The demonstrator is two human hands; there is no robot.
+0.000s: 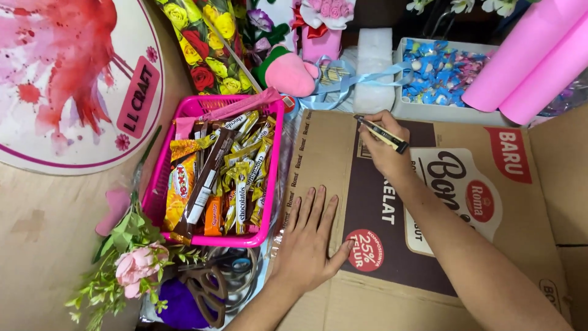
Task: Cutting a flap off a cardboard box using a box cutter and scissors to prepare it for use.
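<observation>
flattened cardboard (429, 245) beside the pink basket (160, 184) is pinned by the left hand (309, 242), spread flat, while a cutter (381, 133) gripped by the right hand (386, 153) is best drawn steadily, away from fingers.

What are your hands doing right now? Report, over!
Left hand flat on cardboard sheet. Right hand gripping utility knife at its top edge. Pink snack basket alongside, clear.

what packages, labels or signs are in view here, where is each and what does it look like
Flattened cardboard box: centre-right under both hands, brown, red badges.
Round sign: top left, white, red splashes, pink label.
Snack wrappers: in the pink basket, gold, brown, orange.
Sweets tray: top right, blue and white wrappers.
</observation>
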